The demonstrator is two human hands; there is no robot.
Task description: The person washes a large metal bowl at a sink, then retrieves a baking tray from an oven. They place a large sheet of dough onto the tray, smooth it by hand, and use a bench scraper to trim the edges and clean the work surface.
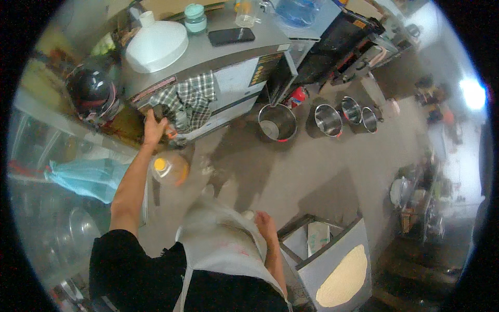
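My left hand (154,130) reaches out to a dark item at the left end of the counter, beside checked cloths (191,97) that hang over the counter's front. Its fingers are partly hidden, so its grip is unclear. Just below it, a large clear plastic jug with a yellow cap (170,168) stands on the floor. My right hand (264,223) is low, at the right side of my pale apron (222,238); a small pale thing shows by its fingers, too blurred to name. To its right, a flat sheet of dough (344,276) lies on a grey work surface (308,269).
Several metal buckets (277,123) stand on the floor ahead, near a red fire extinguisher (298,96). The steel counter (218,54) holds a phone (231,36), a jar (195,18) and a round white lid-like object (157,46). A blue bag (87,177) hangs at left.
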